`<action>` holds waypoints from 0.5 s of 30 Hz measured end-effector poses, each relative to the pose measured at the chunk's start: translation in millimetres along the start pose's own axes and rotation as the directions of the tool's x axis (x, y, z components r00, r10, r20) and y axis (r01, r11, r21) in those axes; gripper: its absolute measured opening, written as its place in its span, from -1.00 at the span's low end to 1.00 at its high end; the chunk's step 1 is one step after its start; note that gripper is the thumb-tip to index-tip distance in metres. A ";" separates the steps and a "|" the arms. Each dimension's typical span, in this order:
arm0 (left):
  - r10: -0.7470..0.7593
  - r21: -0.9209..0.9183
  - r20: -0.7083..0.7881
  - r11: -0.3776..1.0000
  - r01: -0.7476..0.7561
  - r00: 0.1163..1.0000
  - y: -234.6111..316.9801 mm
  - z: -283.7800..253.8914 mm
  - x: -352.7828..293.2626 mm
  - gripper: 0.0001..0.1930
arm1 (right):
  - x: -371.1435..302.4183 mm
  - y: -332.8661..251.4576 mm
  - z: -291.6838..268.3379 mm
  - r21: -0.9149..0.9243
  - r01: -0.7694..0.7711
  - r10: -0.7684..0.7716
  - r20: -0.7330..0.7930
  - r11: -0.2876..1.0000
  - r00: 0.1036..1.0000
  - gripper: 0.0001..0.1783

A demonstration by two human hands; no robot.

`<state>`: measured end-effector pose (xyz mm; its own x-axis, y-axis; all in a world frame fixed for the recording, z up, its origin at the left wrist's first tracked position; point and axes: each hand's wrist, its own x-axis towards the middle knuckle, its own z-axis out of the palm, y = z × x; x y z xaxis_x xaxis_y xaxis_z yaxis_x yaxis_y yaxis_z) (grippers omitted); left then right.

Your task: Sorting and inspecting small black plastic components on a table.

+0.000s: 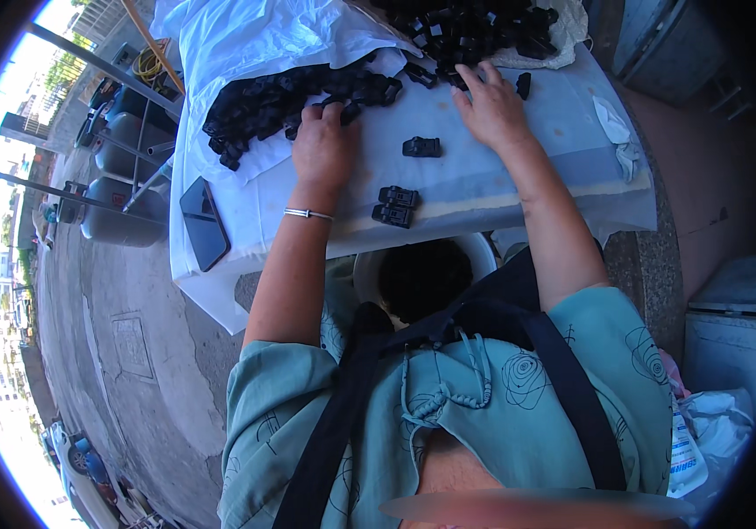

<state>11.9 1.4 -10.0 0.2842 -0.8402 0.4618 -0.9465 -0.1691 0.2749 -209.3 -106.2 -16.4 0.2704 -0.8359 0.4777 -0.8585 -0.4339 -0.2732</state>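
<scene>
Small black plastic buckle-like parts (259, 110) lie heaped at the left of the white-covered table, partly under a white plastic bag. My left hand (321, 150) rests at the near edge of this heap, fingers curled down among the parts; a part seems to be at its fingertips. Over the table to the right, my right hand (491, 113) has its fingers spread, their tips beside the larger black heap (475, 35). Between the hands one black part (422, 147) lies alone. Nearer me, two more parts (395, 206) sit side by side.
A dark phone (204, 223) lies at the table's left edge, and a white glove (616, 132) at its right. Below the front edge stands a white tub (486, 256) with dark contents. Grey tanks (122, 212) stand on the ground to the left.
</scene>
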 end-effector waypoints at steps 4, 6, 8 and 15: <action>-0.045 0.012 0.000 0.999 0.045 0.999 0.6 2.4 -0.3 -0.65 | -2.7 -6.8 -0.5 0.004 0.195 -0.194 0.123 0.981 0.973 -0.61; -0.031 -0.084 0.039 0.996 0.034 0.999 -7.3 6.2 1.1 -0.70 | -5.8 -1.5 6.2 0.153 0.293 -0.314 0.132 0.944 0.940 -0.64; 0.001 -0.239 0.138 0.970 0.032 0.990 -8.5 0.8 -0.7 -0.71 | -11.8 -6.3 4.2 0.411 0.323 -0.399 0.114 0.853 0.910 -0.75; 0.114 -0.371 0.138 0.927 -0.056 0.984 -6.7 -6.3 -11.7 -0.64 | -24.5 -22.0 -16.7 0.165 0.272 -0.274 -0.012 0.948 0.962 -0.68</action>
<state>15.9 15.6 -12.0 0.1503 -0.9170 0.3696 -0.8367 0.0811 0.5415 -204.3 -70.6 -8.1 0.4899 -0.6810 0.5443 -0.6686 -0.6941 -0.2667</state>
